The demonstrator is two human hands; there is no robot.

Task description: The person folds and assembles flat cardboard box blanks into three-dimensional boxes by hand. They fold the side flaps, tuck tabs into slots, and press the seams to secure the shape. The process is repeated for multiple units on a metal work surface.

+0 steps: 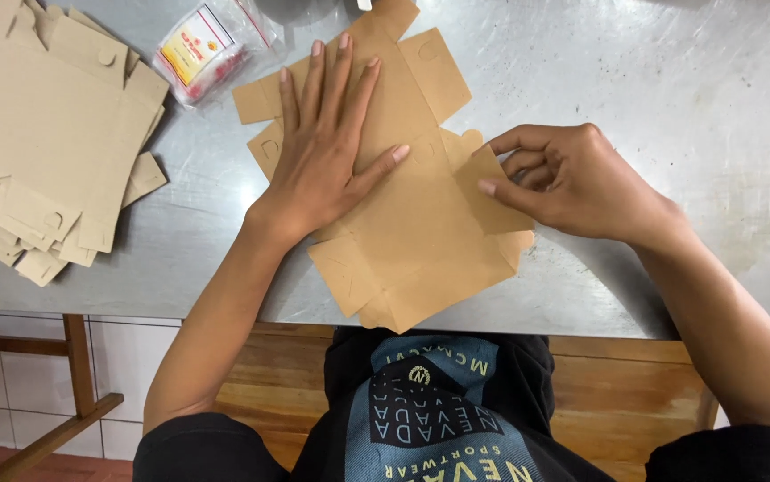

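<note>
A flat brown cardboard box blank (403, 241) lies on the steel table (653, 80) in front of me, its near corner hanging over the table edge. My left hand (327, 147) lies flat on the blank's upper part, fingers spread, pressing it down. At the blank's right side, my right hand (563, 183) pinches a side flap (492, 192) between thumb and fingers and folds it inward over the panel.
A stack of unfolded cardboard blanks (41, 134) sits at the table's left end. A small clear plastic bag with red and yellow contents (206, 45) lies at the back. A wooden bench (626, 375) and a wooden frame (73, 375) stand below the table.
</note>
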